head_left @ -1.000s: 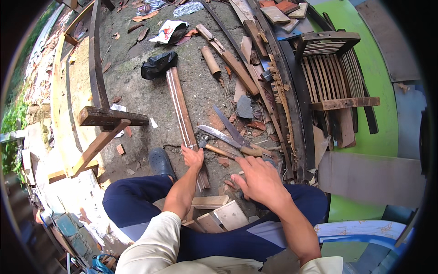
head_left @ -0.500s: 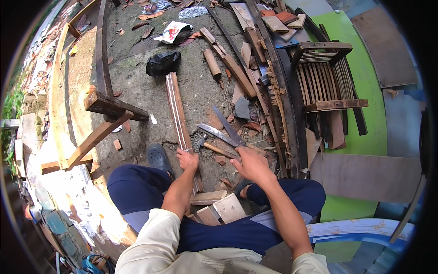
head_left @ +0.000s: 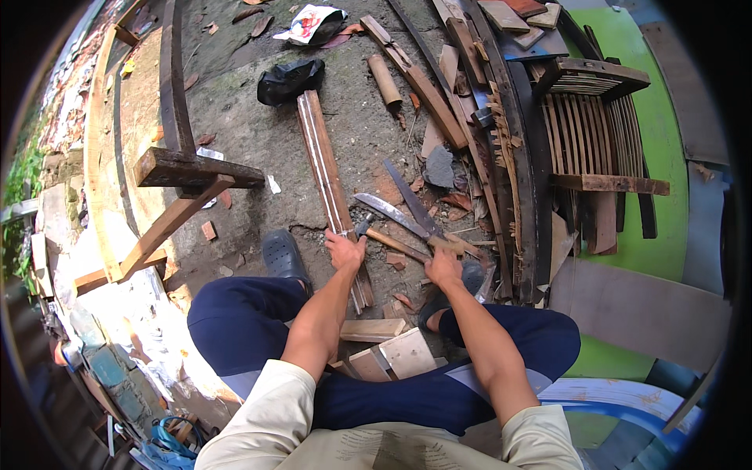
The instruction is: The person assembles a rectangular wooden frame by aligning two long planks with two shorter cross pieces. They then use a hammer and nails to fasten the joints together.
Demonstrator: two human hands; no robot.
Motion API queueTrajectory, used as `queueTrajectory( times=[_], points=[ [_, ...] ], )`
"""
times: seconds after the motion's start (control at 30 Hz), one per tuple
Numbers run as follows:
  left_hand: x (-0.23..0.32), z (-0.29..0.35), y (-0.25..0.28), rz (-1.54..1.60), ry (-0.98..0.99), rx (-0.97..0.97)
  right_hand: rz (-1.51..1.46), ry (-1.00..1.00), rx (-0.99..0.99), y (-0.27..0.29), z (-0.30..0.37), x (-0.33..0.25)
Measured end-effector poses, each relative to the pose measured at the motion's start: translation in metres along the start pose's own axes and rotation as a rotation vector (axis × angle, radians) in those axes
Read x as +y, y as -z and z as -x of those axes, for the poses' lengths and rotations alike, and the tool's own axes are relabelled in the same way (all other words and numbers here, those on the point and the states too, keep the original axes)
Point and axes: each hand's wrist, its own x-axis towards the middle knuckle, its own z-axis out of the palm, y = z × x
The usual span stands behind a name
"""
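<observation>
- Brown, flat wooden strip with white lengthwise lines [head_left: 323, 157]: on the concrete ground [head_left: 258, 125], long axis running away from the person, tilted slightly left; the left hand [head_left: 345, 251] grips it near its close end.
- Right hand [head_left: 444, 266], the nearer one to the tools, touches their wooden handle ends (whether its grip is closed, I cannot tell).
- Curved, silvery steel blade [head_left: 388, 209] points away and left from that hand, toward the strip; wooden-handled hammer [head_left: 398, 244] lies between hands.
- Long dark beam [head_left: 535, 180] bounds the right; bare concrete opens left of the strip.
</observation>
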Motion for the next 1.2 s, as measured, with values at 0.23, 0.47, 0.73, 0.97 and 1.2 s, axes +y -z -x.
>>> queueTrajectory(
  times=[0.23,0.47,0.73,0.97,1.2],
  points=[
    [-0.013,-0.01,0.017,0.046,-0.103,0.038,0.067,-0.044,0.195,-0.014,-0.043,-0.009],
    [0.001,-0.046,0.114,0.218,-0.272,0.544,0.051,-0.126,0.128,-0.026,-0.062,0.007],
    [0.02,-0.065,0.293,0.434,-0.544,0.953,0.003,0.158,0.378,-0.028,-0.034,-0.06],
    [0.051,-0.068,0.335,0.664,-0.433,0.688,-0.121,0.304,0.104,-0.042,-0.013,-0.104],
    [0.047,-0.056,0.344,0.389,-0.285,0.732,-0.026,0.348,-0.087,-0.06,0.021,-0.081]
  ],
)
